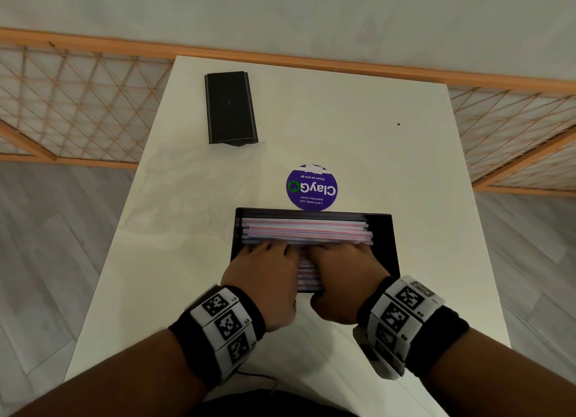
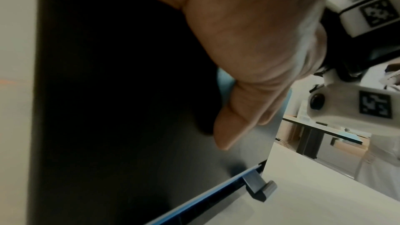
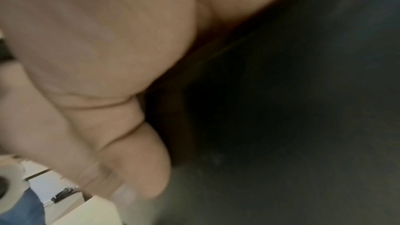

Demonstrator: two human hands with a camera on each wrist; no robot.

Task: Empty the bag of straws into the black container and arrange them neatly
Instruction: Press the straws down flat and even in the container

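**Both hands flat on straws inside the black container**

While the straws already lie lengthwise, left to right, inside the black container, both hands rest on top of them. The left hand and right hand sit side by side over the near half of the pile, fingers extended and pressing down rather than gripping anything; each thumb reaches over the container's near wall. The container stands on the white table, near the person.

Risk, as a judgement: a few straw ends at the right look slightly staggered, and an uneven push could skew the stack or tip straws over the low rim. Pressing hard on the near edge could also slide the container toward the table's near edge.

Around it — a round purple sticker lies just beyond the far wall, and a black lid-like tray sits well apart at far left. A clear bag, hard to make out, lies left of the container. Nothing blocks the hands.
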